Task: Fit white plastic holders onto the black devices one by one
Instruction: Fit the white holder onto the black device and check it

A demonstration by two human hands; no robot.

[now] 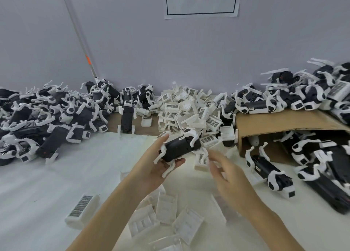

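Above the desk, left hand gripping a black device; right hand spread, empty. Next, probably: picking a white holder and fitting it on.

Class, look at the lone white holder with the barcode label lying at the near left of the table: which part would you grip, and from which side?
Grip the holder across its two long side walls, coming from above. It lies flat, label up, apart from other parts, so probably both long edges are free. The right hand, open and blurred, is free; the left hand holds a black device.
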